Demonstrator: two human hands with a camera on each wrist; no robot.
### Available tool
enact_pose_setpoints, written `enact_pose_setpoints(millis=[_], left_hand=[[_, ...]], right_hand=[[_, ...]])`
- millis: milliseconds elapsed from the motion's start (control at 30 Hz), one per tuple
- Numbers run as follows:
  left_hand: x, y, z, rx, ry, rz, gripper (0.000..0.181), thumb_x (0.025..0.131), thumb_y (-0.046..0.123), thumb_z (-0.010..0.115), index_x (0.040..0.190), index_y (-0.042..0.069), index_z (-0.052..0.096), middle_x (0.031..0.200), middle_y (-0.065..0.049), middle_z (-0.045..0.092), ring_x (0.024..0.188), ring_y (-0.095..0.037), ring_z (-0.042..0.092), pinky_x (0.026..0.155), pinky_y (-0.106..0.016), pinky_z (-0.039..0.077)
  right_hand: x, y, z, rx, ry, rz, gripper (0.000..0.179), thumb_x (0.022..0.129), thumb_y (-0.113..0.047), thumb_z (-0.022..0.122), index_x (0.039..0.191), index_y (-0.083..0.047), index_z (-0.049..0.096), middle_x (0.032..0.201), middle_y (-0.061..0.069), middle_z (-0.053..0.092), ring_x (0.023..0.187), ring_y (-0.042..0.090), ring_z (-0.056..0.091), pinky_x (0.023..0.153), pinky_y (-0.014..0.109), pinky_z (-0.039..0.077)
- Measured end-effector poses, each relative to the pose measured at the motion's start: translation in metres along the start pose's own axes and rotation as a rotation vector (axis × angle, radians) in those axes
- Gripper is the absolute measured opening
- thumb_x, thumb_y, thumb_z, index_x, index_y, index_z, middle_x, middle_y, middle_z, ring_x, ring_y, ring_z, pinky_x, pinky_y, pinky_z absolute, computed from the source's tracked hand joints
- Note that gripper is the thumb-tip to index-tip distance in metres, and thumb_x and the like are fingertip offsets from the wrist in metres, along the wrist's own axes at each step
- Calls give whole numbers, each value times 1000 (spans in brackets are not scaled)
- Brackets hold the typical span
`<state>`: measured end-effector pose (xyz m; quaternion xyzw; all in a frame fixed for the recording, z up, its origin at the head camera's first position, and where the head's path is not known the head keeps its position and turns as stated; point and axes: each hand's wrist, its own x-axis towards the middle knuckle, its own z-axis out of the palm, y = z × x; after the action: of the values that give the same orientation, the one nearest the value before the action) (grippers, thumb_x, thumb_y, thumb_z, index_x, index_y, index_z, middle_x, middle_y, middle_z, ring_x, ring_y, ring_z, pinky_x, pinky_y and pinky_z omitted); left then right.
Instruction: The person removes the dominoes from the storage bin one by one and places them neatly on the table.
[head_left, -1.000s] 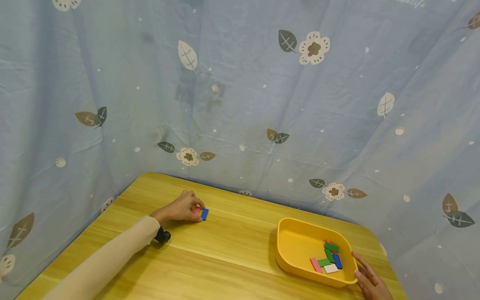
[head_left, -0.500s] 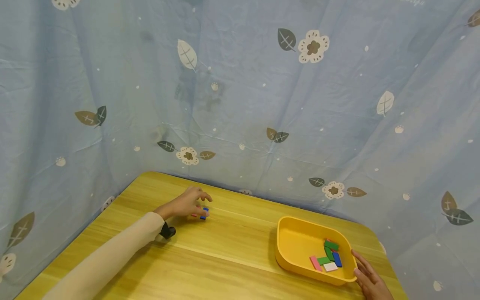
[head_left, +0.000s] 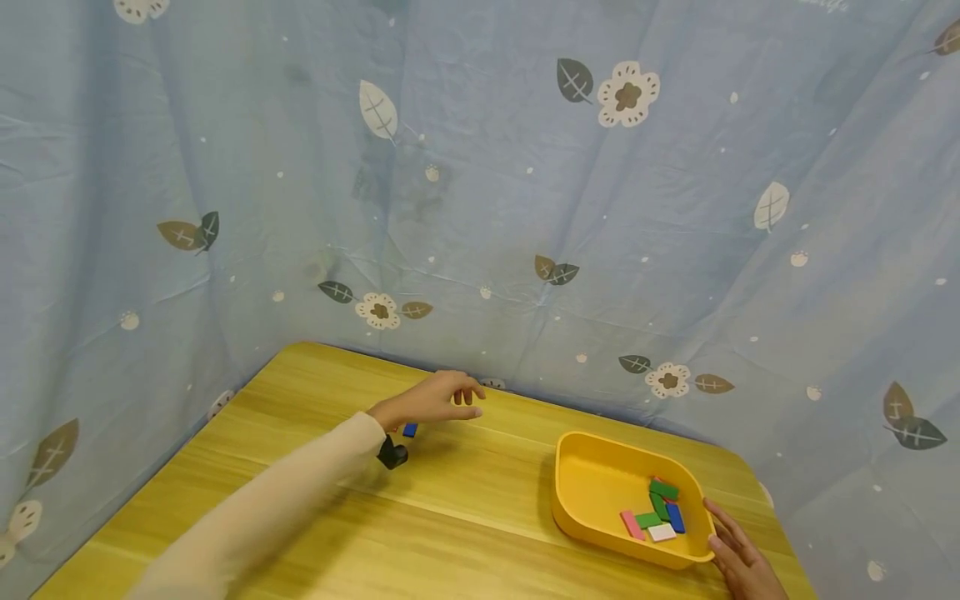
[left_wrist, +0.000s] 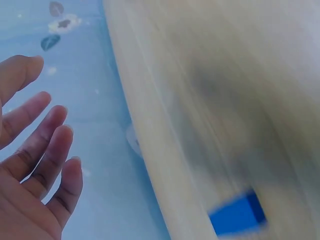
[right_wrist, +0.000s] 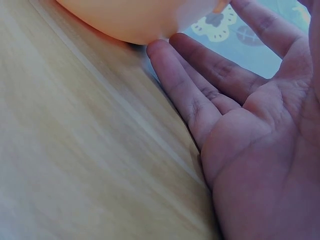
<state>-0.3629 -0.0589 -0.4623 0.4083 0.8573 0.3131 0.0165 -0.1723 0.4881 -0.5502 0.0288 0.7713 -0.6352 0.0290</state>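
Observation:
My left hand (head_left: 435,398) hovers above the far part of the table with loosely bent, spread fingers and holds nothing. Just behind its wrist, a blue block (head_left: 410,430) lies on the table; it also shows in the left wrist view as a blue block (left_wrist: 237,216). A sliver of a pink block (head_left: 393,429) peeks out beside it, mostly hidden by the wrist. My right hand (head_left: 742,560) rests against the right side of a yellow bin (head_left: 588,532). In the right wrist view its nearly straight fingers (right_wrist: 182,85) touch the bin's outer wall.
Inside the bin, towards its right end, lie several flat blocks: a pink block (head_left: 632,525), a white block (head_left: 662,532), a blue block (head_left: 675,518), and green ones. The wood-grain table (head_left: 450,508) ends at the back against a blue patterned curtain (head_left: 480,208).
My left hand has let go by the pink and blue blocks, lifted and travelled right with its fingers opened out. Both blocks stay on the table. The right hand and bin hold their place.

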Motion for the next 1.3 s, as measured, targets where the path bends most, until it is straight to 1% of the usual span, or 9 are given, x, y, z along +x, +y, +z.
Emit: enact_pose_setpoints(millis=[200, 333, 533, 600, 800, 1033, 1100, 1200, 1300], left_hand=[[30, 23, 20, -12, 13, 56, 29, 102, 33, 67, 126, 16, 70, 108, 0, 70, 93, -10, 62, 83, -29, 52], [47, 41, 33, -25, 6, 93, 28, 102, 33, 67, 125, 17, 70, 104, 4, 69, 92, -10, 62, 82, -28, 51], [68, 65, 56, -50, -37, 152, 28, 103, 33, 66, 126, 17, 70, 99, 9, 67, 87, -3, 60, 78, -20, 49], [75, 73, 63, -62, -50, 172, 29, 102, 32, 67, 126, 16, 70, 99, 9, 67, 86, -2, 60, 76, -18, 50], [94, 99, 79, -69, -81, 222, 27, 101, 29, 69, 124, 15, 70, 98, 9, 67, 85, -1, 60, 77, -14, 48], [117, 124, 99, -65, -138, 275, 27, 99, 26, 73, 123, 13, 70, 96, 7, 69, 83, 1, 60, 77, -11, 47], [123, 129, 105, -69, -156, 279, 28, 98, 27, 73, 122, 13, 71, 95, 8, 69, 82, 1, 60, 77, -11, 47], [132, 135, 114, -67, -174, 286, 29, 97, 28, 75, 123, 14, 71, 95, 9, 69, 82, 3, 60, 77, -10, 46], [139, 140, 124, -55, -189, 301, 30, 96, 28, 76, 123, 14, 71, 95, 8, 69, 81, 3, 59, 77, -10, 46]], right_hand=[[0, 0, 0, -8, 21, 36, 68, 110, -32, 52, 165, -10, 18, 119, -32, 52, 107, -12, 56, 85, 18, 52], [1, -1, -1, 5, 4, 13, 67, 111, -30, 51, 165, -9, 17, 122, -36, 52, 109, -15, 54, 87, 18, 52], [-1, 0, -1, -8, -4, 16, 64, 111, -28, 50, 165, -11, 19, 121, -33, 52, 109, -15, 54, 87, 17, 52], [-2, 0, 0, -16, 2, 18, 65, 111, -26, 50, 165, -8, 18, 121, -32, 51, 109, -14, 54, 87, 18, 52], [0, -4, 1, -26, 42, 58, 68, 110, -33, 52, 164, -9, 19, 120, -34, 49, 107, -18, 52, 87, 16, 51], [0, -3, -2, -27, 42, 47, 69, 110, -33, 52, 165, -9, 18, 125, -33, 47, 109, -19, 51, 88, 17, 51], [1, -2, -2, -36, 45, 47, 68, 110, -32, 52, 164, -8, 18, 130, -28, 45, 110, -19, 50, 88, 17, 51], [2, -1, -1, -52, 43, 39, 67, 111, -32, 50, 164, -9, 18, 146, -8, 42, 111, -18, 50, 88, 18, 51], [3, -1, 0, -66, 25, 45, 67, 111, -34, 47, 165, -12, 16, 160, 20, 22, 111, -19, 48, 88, 16, 49]])
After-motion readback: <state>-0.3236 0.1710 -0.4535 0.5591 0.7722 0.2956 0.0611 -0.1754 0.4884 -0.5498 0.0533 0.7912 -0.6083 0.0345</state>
